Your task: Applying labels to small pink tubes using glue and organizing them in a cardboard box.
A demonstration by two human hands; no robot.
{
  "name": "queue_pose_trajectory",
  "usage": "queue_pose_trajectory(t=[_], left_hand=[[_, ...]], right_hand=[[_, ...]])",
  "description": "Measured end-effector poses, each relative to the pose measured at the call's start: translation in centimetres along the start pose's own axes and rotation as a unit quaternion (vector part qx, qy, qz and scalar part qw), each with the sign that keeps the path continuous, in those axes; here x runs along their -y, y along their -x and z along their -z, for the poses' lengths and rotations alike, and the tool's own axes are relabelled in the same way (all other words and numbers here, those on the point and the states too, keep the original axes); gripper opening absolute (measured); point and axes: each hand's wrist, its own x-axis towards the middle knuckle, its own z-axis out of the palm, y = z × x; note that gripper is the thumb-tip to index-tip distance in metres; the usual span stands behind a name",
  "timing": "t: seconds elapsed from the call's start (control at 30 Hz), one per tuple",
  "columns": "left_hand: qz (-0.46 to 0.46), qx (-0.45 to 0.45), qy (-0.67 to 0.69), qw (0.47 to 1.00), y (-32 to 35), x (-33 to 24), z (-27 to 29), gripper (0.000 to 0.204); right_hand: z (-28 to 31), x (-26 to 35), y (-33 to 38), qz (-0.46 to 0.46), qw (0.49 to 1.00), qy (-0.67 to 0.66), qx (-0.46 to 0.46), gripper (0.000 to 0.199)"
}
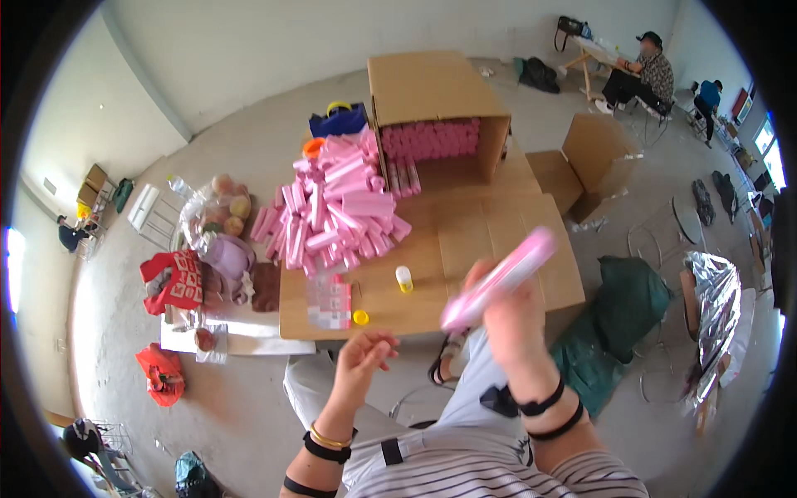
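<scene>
My right hand [513,319] is closed around a long pink plastic-wrapped roll [498,280], held tilted above the table's front right edge. What is inside its wrapping I cannot make out. My left hand [365,358] hovers just off the front edge, fingers loosely curled and a little apart, nothing visible in them. Nearest to it on the table lie a yellow cap [360,317] and a pink-and-white printed sheet [330,302]. A small white bottle with a yellow end [404,279] stands between the hands. Behind, many similar pink rolls [332,207] form a loose heap.
An open cardboard box [440,83] at the table's back holds stacked pink rolls. Orange tape [314,148] and a blue container [339,122] sit behind the heap. Bags of fruit [217,207] are at left. Another carton [581,166] and a green sack [623,307] are at right.
</scene>
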Motion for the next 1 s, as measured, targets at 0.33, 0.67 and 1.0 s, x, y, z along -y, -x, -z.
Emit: queue_pose_trajectory(t=[0.33, 0.67, 1.0], left_hand=[[0.035, -0.038, 0.022, 0.998, -0.5, -0.1, -0.2, 0.018], [0.051, -0.046, 0.03, 0.997, -1.4, 1.2, 1.3, 0.019], [0.029, -0.153, 0.029, 0.987, -3.1, 0.9, 7.2, 0.016]], right_hand=[[-1.4, -1.9, -2.6, -0.316, 0.866, -0.388, 0.001, 0.038], [-1.0, -2.6, -4.3, -0.356, 0.774, -0.518, 0.083, 0.041], [12.6, -12.2, -17.7, -0.306, 0.934, 0.174, -0.067, 0.03]])
